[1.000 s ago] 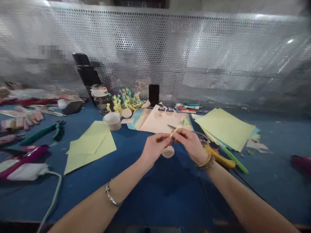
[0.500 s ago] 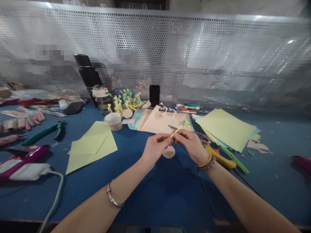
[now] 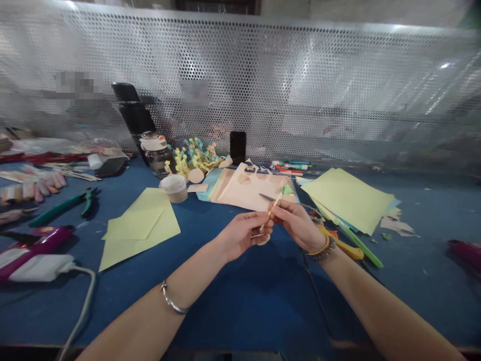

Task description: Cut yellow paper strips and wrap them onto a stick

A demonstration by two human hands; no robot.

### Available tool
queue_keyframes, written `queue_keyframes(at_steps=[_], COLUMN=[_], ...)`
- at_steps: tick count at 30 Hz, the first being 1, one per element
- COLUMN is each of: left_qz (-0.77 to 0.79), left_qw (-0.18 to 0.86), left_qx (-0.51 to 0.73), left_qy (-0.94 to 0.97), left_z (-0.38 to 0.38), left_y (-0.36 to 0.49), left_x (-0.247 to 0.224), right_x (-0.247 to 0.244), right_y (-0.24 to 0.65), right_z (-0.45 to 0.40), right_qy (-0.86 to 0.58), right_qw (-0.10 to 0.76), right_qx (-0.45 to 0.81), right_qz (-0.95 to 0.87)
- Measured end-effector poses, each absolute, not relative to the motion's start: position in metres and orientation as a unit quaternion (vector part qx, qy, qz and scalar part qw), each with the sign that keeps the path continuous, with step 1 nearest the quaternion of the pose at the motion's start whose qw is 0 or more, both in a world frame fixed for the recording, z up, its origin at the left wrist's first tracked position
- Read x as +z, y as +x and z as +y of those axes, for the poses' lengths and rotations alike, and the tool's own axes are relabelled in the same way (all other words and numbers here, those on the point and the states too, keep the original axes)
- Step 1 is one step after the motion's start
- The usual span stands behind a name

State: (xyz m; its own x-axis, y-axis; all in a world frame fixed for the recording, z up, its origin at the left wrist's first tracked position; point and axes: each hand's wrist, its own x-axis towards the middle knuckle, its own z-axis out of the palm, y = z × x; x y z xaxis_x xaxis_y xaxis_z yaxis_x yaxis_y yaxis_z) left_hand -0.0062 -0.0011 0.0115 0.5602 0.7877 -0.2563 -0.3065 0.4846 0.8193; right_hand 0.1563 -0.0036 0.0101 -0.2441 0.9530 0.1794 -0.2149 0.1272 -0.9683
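Note:
A thin pale-yellow paper strip (image 3: 277, 199) runs at a slant between my two hands above the blue table. The fingertips of my left hand (image 3: 240, 233) close on its lower part, the other fingers curled below. My right hand (image 3: 296, 223) pinches it higher up, and its upper end sticks out. Under my left fingers lies a cream paper disc (image 3: 263, 240), mostly covered. Just beyond my right hand a pointed metal blade (image 3: 266, 197) rests over a sheet of peach paper (image 3: 233, 188) with round cut-outs.
Yellow sheets lie left (image 3: 141, 228) and right (image 3: 349, 195). A yellow-handled tool (image 3: 343, 244) and a green stick-like tool (image 3: 363, 245) sit beside my right wrist. Left are a white tub (image 3: 175, 188), green pliers (image 3: 60, 209) and a corded purple tool (image 3: 45, 245). A phone (image 3: 238, 148) stands behind.
My left hand has turned and moved slightly down and right, its fingers now over the disc. More of the paper strip shows, and it stands steeper.

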Motion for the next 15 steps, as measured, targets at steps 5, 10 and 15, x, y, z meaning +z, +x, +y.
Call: queue_keyframes(at_steps=[5, 10, 15], left_qz=[0.323, 0.349, 0.366], left_qw=[0.754, 0.632, 0.579], left_qx=[0.373, 0.42, 0.45], left_qy=[0.433, 0.549, 0.572], left_z=[-0.0019, 0.0002, 0.0017], left_y=[-0.0065, -0.0074, -0.0082], left_x=[0.0142, 0.0161, 0.0214], right_x=[0.0076, 0.0117, 0.0168], right_y=[0.1575, 0.1638, 0.1641], right_z=[-0.0028, -0.0027, -0.0043], right_qy=[-0.329, -0.368, -0.399], right_qw=[0.527, 0.519, 0.511], right_qx=[0.535, 0.416, 0.365], right_qz=[-0.573, -0.65, -0.668])
